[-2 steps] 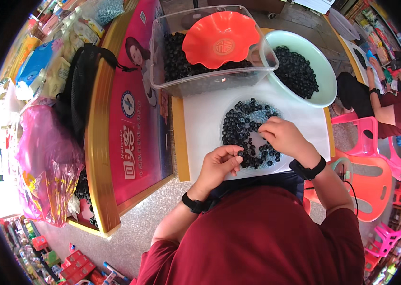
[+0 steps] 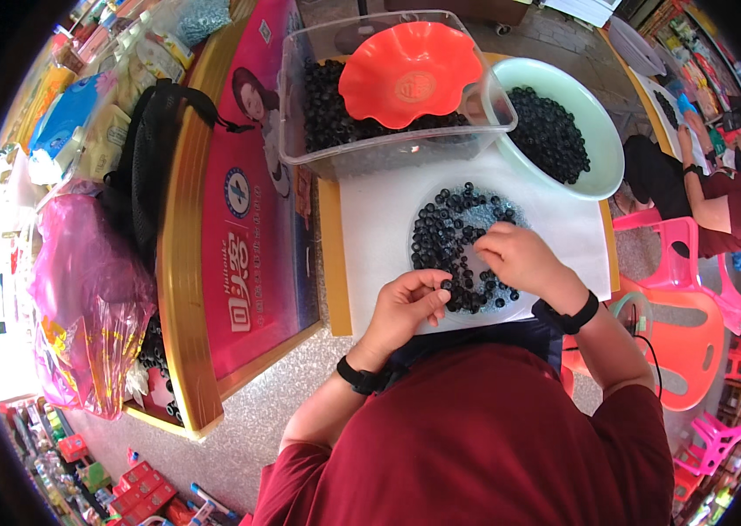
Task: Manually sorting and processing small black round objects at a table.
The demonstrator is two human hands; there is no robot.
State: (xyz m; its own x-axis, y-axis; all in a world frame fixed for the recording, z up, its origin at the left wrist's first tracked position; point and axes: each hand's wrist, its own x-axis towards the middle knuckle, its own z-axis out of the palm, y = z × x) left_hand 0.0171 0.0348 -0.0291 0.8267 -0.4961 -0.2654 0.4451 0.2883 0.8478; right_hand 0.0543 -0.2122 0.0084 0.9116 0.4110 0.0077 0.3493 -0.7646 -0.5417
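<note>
My left hand [image 2: 399, 307] pinches a small round black piece [image 2: 446, 285] between thumb and forefinger, at the near left edge of a loose pile. The pile is made of many small black ring-like pieces [image 2: 432, 235], mixed with small clear bluish pieces [image 2: 479, 216] toward its far right. It lies on a white sheet [image 2: 372, 210] in front of me. Over the pile's right side hovers my right hand [image 2: 524, 260], thumb and forefinger pressed together. Whatever those fingertips may hold is too small or hidden to make out.
Behind the pile stands a clear plastic box [image 2: 335, 162] of black pieces with a red scalloped dish [image 2: 410, 77] on top. A pale green basin [image 2: 605, 158] of black pieces is at the far right. A pink-panelled cabinet [image 2: 243, 202] flanks the left; plastic chairs [image 2: 677, 320] stand right, near another person [image 2: 730, 206].
My right hand has shifted slightly to the right and toward me, its fingers drawn closer together. The left hand stays almost still with the black piece.
</note>
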